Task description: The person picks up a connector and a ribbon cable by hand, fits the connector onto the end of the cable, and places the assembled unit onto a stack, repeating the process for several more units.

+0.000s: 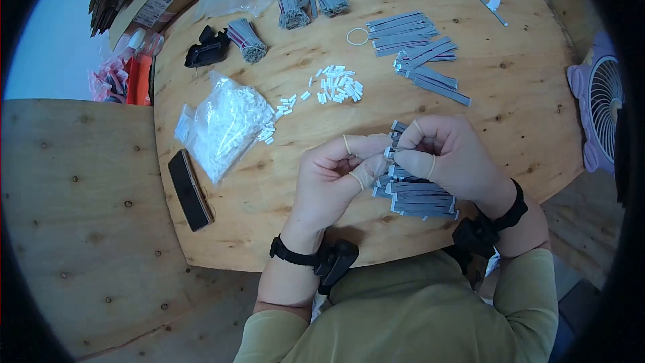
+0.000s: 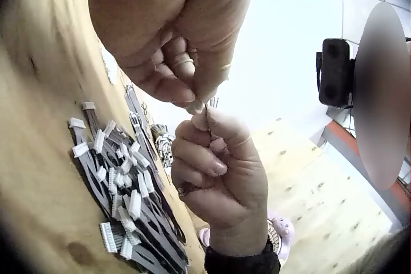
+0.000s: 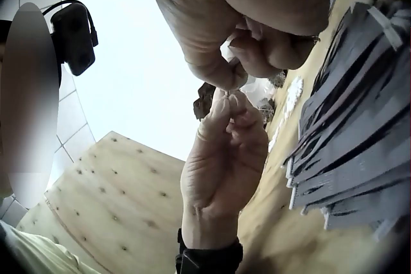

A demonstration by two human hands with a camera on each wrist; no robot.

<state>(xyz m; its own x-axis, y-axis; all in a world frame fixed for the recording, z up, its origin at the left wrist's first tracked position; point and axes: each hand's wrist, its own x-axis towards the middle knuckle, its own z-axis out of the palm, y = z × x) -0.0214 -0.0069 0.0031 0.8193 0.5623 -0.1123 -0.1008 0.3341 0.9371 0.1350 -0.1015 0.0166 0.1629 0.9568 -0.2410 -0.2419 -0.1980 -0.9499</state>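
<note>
Both hands meet over the front right of the table, thumbs and forefingers in finger cots. The left hand [image 1: 329,178] pinches a small white connector [image 1: 389,152] at its fingertips. Opposite it, the right hand [image 1: 447,154] pinches a thin grey cable end against the same spot; the fingertips hide most of both parts. In the left wrist view, the left hand [image 2: 170,30] is above and the right hand [image 2: 221,165] below, tips together. Under the hands lies a pile of flat grey ribbon cables [image 1: 420,199], with white connectors [image 2: 128,187] on their ends.
A clear bag of white connectors [image 1: 232,124] stands left, with loose connectors [image 1: 341,84] beyond it. More ribbon cables [image 1: 410,33] lie at the back right, tied cable bundles [image 1: 292,5] at the back. A phone [image 1: 191,189] lies at the left edge; a fan [image 1: 601,104] is far right.
</note>
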